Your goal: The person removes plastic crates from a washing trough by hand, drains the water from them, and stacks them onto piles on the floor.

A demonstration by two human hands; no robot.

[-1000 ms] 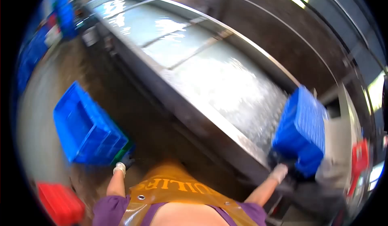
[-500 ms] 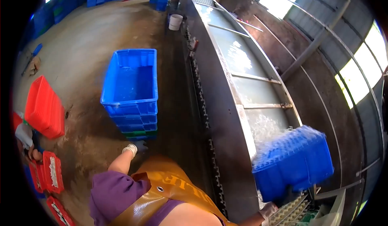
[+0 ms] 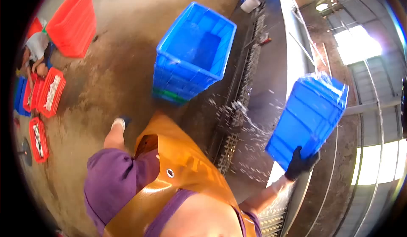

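Note:
My right hand (image 3: 302, 164), in a dark glove, grips the lower end of a blue crate (image 3: 306, 116). The crate is tilted and raised over the edge of the long metal tank (image 3: 271, 88), with water spraying off to its left. My left hand (image 3: 123, 120), also dark-gloved with a pale cuff, hangs low beside the orange apron; its fingers are too small and blurred to read. Ahead of that hand stands a stack of blue crates (image 3: 186, 79), with a green one at the bottom. The top crate is upright and its inside is visible.
At the left, a person (image 3: 37, 46) crouches by red baskets (image 3: 51, 93) holding pale items. A tall stack of red baskets (image 3: 74, 25) stands nearby. Beyond the blue stack is a white bucket (image 3: 250, 3). A chain-like row (image 3: 250, 61) runs along the tank's side.
The blue crate at my right hand has risen from the water, which now splashes toward the floor side. The view has turned, bringing the blue stack nearer the centre.

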